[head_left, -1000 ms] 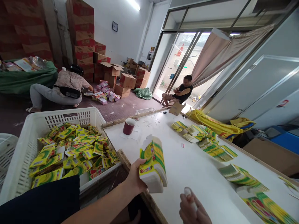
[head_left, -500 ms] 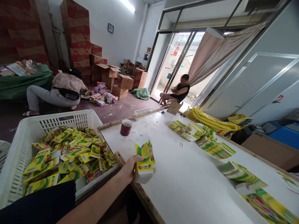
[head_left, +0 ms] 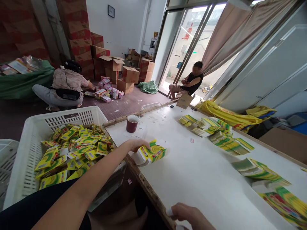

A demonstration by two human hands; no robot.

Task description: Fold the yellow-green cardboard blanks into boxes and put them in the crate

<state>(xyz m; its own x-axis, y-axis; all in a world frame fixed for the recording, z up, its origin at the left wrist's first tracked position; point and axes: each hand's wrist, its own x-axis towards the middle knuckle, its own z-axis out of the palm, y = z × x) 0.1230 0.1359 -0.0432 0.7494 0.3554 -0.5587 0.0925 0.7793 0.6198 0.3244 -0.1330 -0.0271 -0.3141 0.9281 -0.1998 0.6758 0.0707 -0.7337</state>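
Observation:
My left hand (head_left: 140, 145) is closed around a yellow and green printed carton (head_left: 153, 152) with its white flaps standing out. It holds the carton tilted over the white table (head_left: 192, 179), close to the wooden edge. At the bottom of the view is my right hand (head_left: 189, 215), beside the same edge, with white coverings on its fingertips. Its visible fingertips are apart and no carton shows between them; the lower part of the hand is cut off by the frame. A dark red mug (head_left: 132, 124) stands beyond my left hand.
To the left, a white plastic crate (head_left: 26, 153) holds many yellow cartons. Flat carton stacks (head_left: 227, 143) lie along the table's right side. One person (head_left: 68, 80) squats by pink boxes; another person (head_left: 192, 80) sits by the door. Cardboard boxes (head_left: 128, 78) stand behind.
My left hand has turned the carton to lie more sideways and raised it slightly. My right hand has come into view at the bottom. The camera view has shifted slightly.

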